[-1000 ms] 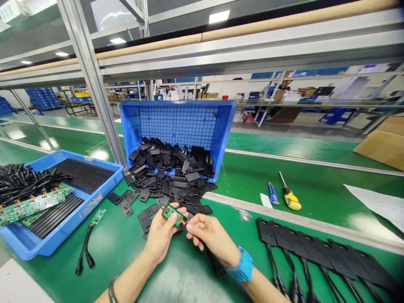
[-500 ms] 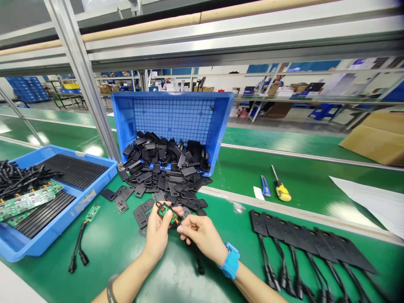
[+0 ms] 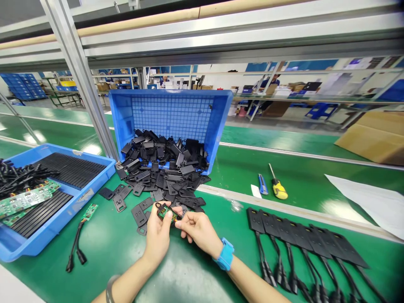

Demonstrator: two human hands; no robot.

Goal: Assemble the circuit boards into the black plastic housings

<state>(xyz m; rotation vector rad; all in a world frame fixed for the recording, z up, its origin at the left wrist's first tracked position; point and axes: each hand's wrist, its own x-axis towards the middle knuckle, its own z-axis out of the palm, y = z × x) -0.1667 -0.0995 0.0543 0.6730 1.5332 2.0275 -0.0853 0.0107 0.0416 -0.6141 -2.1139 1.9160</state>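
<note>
Gripping a green rectangular circuit board [image 3: 163, 211], left fingers [image 3: 167, 221]; its long axis slants toward the closed right fingers [image 3: 185, 226].

A yellow-handled screwdriver [image 3: 279, 189] beside a blue knife [image 3: 263, 185], a cardboard box [image 3: 374, 138] farther back

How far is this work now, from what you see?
Apparently done: the row of cabled black units.
In hand: a green board in a black case, held by the left hand, the right hand pinching at its wires.
Seemingly left: the loose wired board and boards in the blue tray.
</note>
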